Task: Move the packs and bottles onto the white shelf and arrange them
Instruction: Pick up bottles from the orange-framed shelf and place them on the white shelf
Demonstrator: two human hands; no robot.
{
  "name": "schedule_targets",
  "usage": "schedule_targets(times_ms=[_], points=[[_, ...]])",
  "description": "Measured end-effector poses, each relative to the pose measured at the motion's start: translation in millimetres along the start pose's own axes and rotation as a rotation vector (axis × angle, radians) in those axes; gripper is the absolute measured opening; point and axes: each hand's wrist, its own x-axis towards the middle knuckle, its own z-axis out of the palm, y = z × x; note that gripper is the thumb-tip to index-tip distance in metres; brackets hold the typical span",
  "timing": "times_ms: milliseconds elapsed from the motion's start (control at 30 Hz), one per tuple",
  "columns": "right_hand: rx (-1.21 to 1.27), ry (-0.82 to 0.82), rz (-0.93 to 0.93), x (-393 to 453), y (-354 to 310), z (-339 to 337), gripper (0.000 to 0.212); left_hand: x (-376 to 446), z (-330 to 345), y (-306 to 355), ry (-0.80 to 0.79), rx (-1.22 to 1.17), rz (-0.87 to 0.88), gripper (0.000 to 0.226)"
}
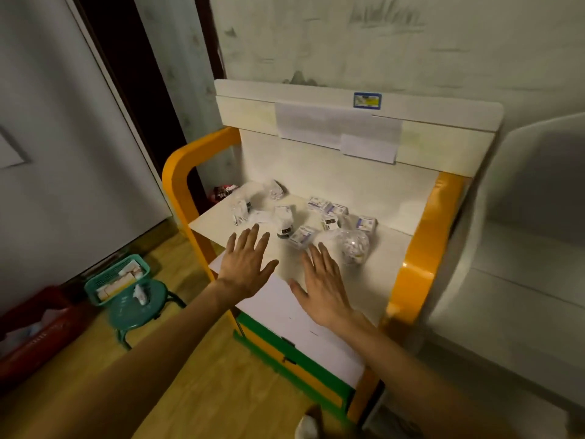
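Several small white packs with purple print [319, 204] and small white bottles [283, 221] lie scattered on the white shelf [389, 248] between its orange side arms. A clear round container [353, 247] stands at the right of the group, and a crumpled clear wrapper [274, 189] lies at the back left. My left hand [245, 264] and my right hand [323, 283] are stretched out flat over the shelf's front, fingers spread, holding nothing. The fingertips stop just short of the nearest pack [302, 236] and bottle.
A green stool [139, 307] on the wooden floor at the left carries a green basket [118, 278] with boxes. A red crate [34, 331] sits further left. A grey chair [522, 248] stands close on the shelf's right. The shelf's lower part is green and orange.
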Motion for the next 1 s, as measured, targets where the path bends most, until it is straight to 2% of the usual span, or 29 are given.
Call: schedule_targets(times_ms=[400, 500, 633, 733, 867, 1000], points=[[0.009, -0.018, 0.185, 194.0, 3.6, 78.7, 0.075, 164.1, 44.0, -143.6, -0.045, 0.014, -0.046, 0.078], [0.027, -0.056, 0.211, 204.4, -0.8, 98.1, 0.07, 188.5, 60.7, -169.4, -0.092, -0.042, -0.005, 0.081], [0.017, 0.008, 0.24, 206.9, -0.9, 111.8, 0.07, 206.0, 75.2, -180.5, -0.133, -0.137, 0.023, 0.083], [0.017, 0.005, 0.257, 210.6, 0.4, 114.4, 0.068, 213.2, 84.1, -178.8, -0.07, -0.258, 0.032, 0.083], [-0.011, 0.026, 0.31, 210.6, -8.9, 116.4, 0.07, 220.9, 96.0, -181.8, -0.073, -0.304, 0.104, 0.081], [-0.013, 0.047, 0.39, 213.8, -28.7, 106.7, 0.071, 225.5, 90.7, -194.1, -0.022, -0.363, 0.258, 0.085]])
